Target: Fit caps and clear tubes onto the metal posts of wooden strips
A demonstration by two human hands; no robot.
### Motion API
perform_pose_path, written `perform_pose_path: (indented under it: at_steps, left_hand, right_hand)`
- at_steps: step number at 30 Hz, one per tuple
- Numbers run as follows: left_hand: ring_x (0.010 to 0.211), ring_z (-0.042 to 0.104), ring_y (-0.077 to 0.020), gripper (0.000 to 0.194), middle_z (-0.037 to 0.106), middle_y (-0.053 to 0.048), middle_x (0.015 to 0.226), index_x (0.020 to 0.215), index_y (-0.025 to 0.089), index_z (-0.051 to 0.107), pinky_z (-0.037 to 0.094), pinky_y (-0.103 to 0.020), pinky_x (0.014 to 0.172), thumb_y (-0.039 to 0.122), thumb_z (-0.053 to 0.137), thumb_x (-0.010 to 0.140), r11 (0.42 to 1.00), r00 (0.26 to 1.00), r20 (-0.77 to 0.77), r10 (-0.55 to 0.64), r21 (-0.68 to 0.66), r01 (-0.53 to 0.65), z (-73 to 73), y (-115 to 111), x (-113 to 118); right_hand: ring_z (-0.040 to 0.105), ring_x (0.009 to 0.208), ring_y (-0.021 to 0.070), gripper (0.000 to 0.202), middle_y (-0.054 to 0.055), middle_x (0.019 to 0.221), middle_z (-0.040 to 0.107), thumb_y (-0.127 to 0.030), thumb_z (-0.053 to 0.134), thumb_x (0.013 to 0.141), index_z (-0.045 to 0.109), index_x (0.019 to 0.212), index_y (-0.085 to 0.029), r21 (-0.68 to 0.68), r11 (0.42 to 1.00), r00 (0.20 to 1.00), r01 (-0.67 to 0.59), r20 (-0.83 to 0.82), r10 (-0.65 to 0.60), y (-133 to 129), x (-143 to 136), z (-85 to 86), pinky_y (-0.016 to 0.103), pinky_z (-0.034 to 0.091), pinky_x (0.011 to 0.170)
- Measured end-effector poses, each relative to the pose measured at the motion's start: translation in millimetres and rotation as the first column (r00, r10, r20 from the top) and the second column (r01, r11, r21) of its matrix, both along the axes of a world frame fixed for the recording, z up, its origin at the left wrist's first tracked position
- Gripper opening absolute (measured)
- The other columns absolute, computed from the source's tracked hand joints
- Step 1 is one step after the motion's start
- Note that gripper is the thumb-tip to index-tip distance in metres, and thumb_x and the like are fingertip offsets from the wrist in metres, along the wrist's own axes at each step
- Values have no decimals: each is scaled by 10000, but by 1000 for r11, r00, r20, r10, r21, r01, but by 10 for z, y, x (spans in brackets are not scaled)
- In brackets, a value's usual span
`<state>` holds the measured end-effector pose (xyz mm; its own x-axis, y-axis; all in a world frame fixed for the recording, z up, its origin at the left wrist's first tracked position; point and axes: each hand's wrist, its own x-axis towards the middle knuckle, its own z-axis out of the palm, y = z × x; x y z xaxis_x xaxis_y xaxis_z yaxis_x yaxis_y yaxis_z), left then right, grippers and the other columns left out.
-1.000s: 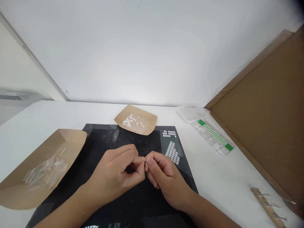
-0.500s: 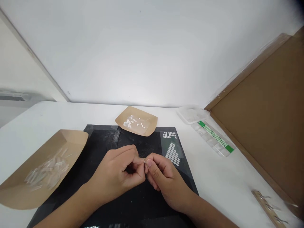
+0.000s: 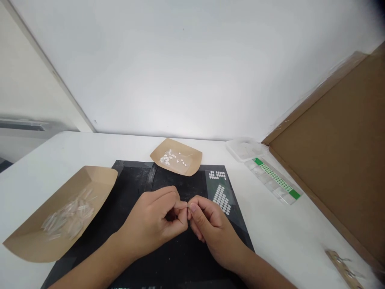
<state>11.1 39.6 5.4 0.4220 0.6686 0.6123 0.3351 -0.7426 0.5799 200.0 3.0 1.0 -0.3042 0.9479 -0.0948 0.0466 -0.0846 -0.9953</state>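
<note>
Over the black mat [image 3: 162,261], my left hand [image 3: 159,216] and my right hand [image 3: 209,226] meet fingertip to fingertip. Both are closed in a pinch around something tiny between them, too small to make out. Beyond them lies a small brown paper tray [image 3: 194,164] with white oval pieces [image 3: 168,157] in it. A larger brown tray [image 3: 33,249] at the left holds clear plastic strips [image 3: 69,214]. White oval stickers [image 3: 221,199] sit in rows on a sheet at the mat's right side, just beyond my right hand.
At the right, a clear plastic container [image 3: 243,148] and a clear bag with a green label [image 3: 276,176] lie on the white table [image 3: 270,241]. A cardboard panel [image 3: 337,160] stands along the right edge, near a wooden strip with metal hooks [image 3: 343,267].
The whole view has shifted slightly, so everything appears a little further right and lower. My hands remain pinched together, with little change in pose.
</note>
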Motion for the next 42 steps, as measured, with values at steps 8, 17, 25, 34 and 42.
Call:
perform_pose_path:
  at_steps: [8,17,25,34,42]
  left_hand:
    - [573,470,-82,273,493,42,649,689,187,483,352,-209,532,47,641,862,1000,1000,-3,3,0,-3,22,-13,2]
    - [551,494,-85,236,519,40,629,682,187,526,374,-210,521,60,646,841,998,1000,10,-9,-56,9,47,-17,-1]
    - [546,499,-86,229,532,36,622,667,185,544,379,-213,513,56,652,822,996,1000,18,-13,-89,14,44,-13,-3]
    - [530,516,-83,202,558,36,604,650,181,563,393,-199,503,56,653,780,988,999,40,-18,-152,24,69,-19,3]
    - [490,524,-66,162,605,41,578,620,171,608,389,-170,481,59,637,733,961,999,43,-20,-274,31,117,-12,10]
  right_hand:
    - [366,548,99,461,-77,581,455,-582,496,1084,530,819,-206,3,1000,999,-25,24,24,-6,-17,-7,253,312,565]
    - [399,559,103,483,-67,603,467,-608,490,1076,548,820,-202,0,999,998,-52,44,52,-5,0,9,257,340,584]
    - [381,540,95,476,-77,586,461,-608,513,1067,527,809,-208,-26,998,999,-55,-6,54,-9,1,-28,254,333,577]
    - [364,523,84,463,-81,581,452,-591,514,1076,562,844,-194,-51,995,995,-90,-42,87,-5,17,-29,241,293,533]
    - [323,486,78,455,-93,553,440,-605,542,1060,566,871,-192,-135,980,978,-148,-165,125,27,29,-64,238,248,490]
